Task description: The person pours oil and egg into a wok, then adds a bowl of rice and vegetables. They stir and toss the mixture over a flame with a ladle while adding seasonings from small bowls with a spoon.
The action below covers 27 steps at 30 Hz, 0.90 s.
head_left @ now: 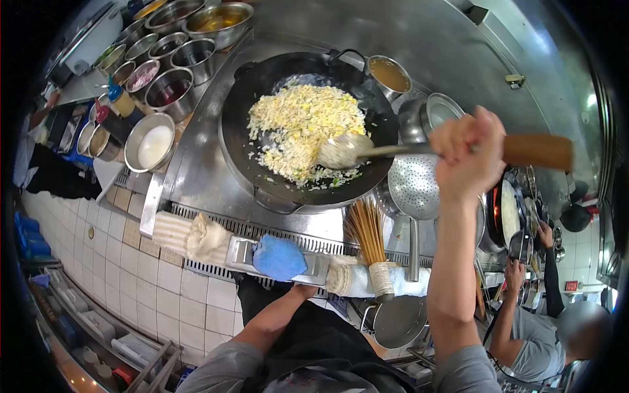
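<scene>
My right hand [468, 154] is wrapped round the shaft of a wok ladle [400, 150], just ahead of its wooden end. The ladle's bowl is coated with rice and rests in the fried rice with egg [301, 121]. That rice lies loosely spread, with green bits in it, inside a large black wok [239, 141] on the steel range. My left hand [303, 292] is low at the range's front edge, just below a crumpled blue cloth [280, 257]. Its fingers are hidden, so I cannot see whether it grips anything.
A perforated strainer [413, 187] and a bamboo brush [368, 229] lie right of the wok. Behind it stands a bowl of brown liquid [390, 74]. Several steel containers [171, 92] fill the left counter. A co-worker [537, 347] handles another pan at right.
</scene>
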Each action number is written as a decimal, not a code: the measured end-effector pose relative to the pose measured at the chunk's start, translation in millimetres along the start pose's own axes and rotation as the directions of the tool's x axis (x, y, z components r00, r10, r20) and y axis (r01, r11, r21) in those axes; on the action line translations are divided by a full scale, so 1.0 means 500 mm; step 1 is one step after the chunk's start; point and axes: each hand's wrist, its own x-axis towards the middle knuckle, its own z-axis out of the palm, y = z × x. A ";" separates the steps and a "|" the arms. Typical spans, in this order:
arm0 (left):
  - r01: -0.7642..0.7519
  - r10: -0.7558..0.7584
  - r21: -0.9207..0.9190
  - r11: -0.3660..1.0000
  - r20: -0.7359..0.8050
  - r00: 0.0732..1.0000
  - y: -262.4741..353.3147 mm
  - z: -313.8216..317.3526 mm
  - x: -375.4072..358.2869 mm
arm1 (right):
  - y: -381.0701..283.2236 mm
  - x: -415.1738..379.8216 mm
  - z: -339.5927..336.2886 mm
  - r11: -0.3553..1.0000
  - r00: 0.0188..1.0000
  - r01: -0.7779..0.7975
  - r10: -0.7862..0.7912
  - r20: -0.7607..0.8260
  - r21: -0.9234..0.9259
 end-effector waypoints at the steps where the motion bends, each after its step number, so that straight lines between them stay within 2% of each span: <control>1: 0.010 -0.010 -0.003 1.000 -0.025 1.000 0.000 0.002 -0.002 | -0.015 -0.019 -0.002 0.999 0.999 0.026 -0.025 0.022 -0.041; 3: 0.016 -0.016 0.002 1.000 -0.067 0.998 0.002 0.002 -0.005 | 0.032 -0.042 0.004 0.998 1.000 0.025 -0.026 -0.018 -0.053; 5: 0.007 -0.006 0.015 1.000 -0.084 0.996 0.022 -0.019 -0.010 | 0.092 -0.041 0.033 0.998 0.998 0.060 -0.059 -0.026 0.037; 7: 0.012 0.015 0.171 0.985 -0.155 0.988 0.058 -0.072 -0.022 | 0.080 -0.027 0.053 0.996 0.998 0.057 -0.055 -0.037 0.063; 8: -0.034 0.083 0.298 0.954 -0.155 0.984 0.055 -0.074 -0.035 | 0.059 -0.030 0.067 0.995 0.998 0.070 -0.070 0.001 0.076; 9: -0.021 0.071 0.301 0.953 -0.155 0.985 0.052 -0.073 -0.051 | 0.049 -0.039 0.076 0.993 0.996 0.075 -0.078 0.036 0.088; 10: 0.065 -0.055 0.226 0.972 -0.048 0.997 0.051 -0.072 -0.071 | 0.067 -0.059 0.077 0.981 0.989 0.046 -0.071 0.127 0.190; 11: 0.156 -0.169 0.161 0.974 0.070 0.983 0.051 -0.073 -0.096 | 0.077 -0.075 0.074 0.994 0.965 0.014 -0.041 0.258 0.105; 13: 0.153 -0.149 0.074 0.985 -0.059 0.987 0.029 -0.091 -0.166 | 0.061 -0.031 0.091 0.998 0.942 -0.028 0.005 0.337 0.062; 15: 0.309 -0.312 0.048 0.950 0.092 0.946 0.018 -0.144 -0.233 | 0.042 0.034 0.113 0.997 0.989 -0.057 0.064 0.136 -0.055; 17: 0.405 -0.405 0.032 0.914 -0.022 0.914 0.007 -0.183 -0.303 | 0.065 0.070 0.089 0.994 0.998 0.063 -0.065 0.019 0.085; 19: 0.472 -0.471 -0.033 0.881 -0.160 0.867 -0.019 -0.195 -0.373 | 0.126 0.064 0.044 0.978 0.992 0.124 -0.123 -0.015 0.166; 20: 0.475 -0.473 -0.029 0.880 -0.164 0.866 -0.028 -0.204 -0.407 | 0.143 0.062 0.034 0.954 0.983 0.180 -0.171 -0.059 0.240; 21: 0.565 -0.562 -0.012 0.825 -0.124 0.818 -0.033 -0.218 -0.438 | 0.132 0.071 0.041 0.952 0.983 0.182 -0.172 -0.061 0.247; 22: 0.649 -0.646 0.004 0.761 -0.090 0.758 -0.037 -0.228 -0.457 | 0.118 0.091 0.049 0.983 0.994 0.104 -0.099 -0.037 0.151; 23: 0.651 -0.648 0.007 0.759 -0.089 0.756 -0.038 -0.236 -0.476 | 0.101 0.108 0.059 0.999 1.000 0.019 -0.018 -0.025 0.048; 24: 0.692 -0.691 -0.018 0.721 -0.075 0.718 -0.039 -0.245 -0.495 | 0.087 0.135 0.079 0.998 0.995 -0.013 0.007 -0.101 -0.059; 25: 0.729 -0.730 -0.043 0.683 -0.062 0.681 -0.043 -0.254 -0.508 | 0.089 0.147 0.079 0.998 0.994 -0.012 0.006 -0.109 -0.060; 27: 0.753 -0.756 -0.068 0.654 -0.044 0.653 -0.045 -0.263 -0.522 | 0.097 0.164 0.080 0.992 0.961 0.114 -0.097 -0.258 0.051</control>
